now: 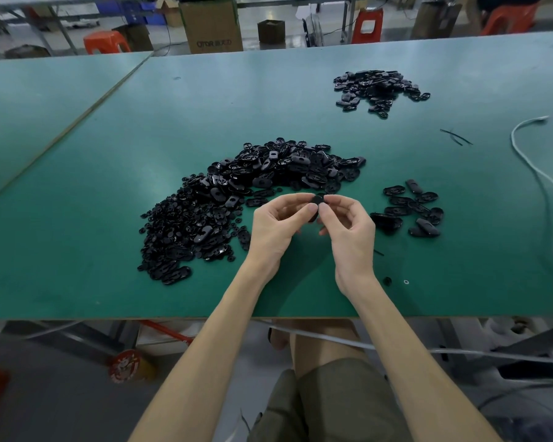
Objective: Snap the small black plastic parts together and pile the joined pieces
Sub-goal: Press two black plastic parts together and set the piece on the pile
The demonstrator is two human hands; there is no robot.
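Both my hands meet above the green table, just in front of the big heap. My left hand and my right hand each pinch the same small black plastic part between thumb and fingertips. A large heap of loose black parts spreads to the left and behind my hands, with oval shells at the back and small round pieces at the left. A small group of oval pieces lies just right of my right hand. A further pile of black pieces sits at the far right of the table.
A white cable curves along the table's right side. Two thin black strips lie near it. One loose black piece and a tiny ring sit near the front edge. Cardboard boxes and orange stools stand beyond the table.
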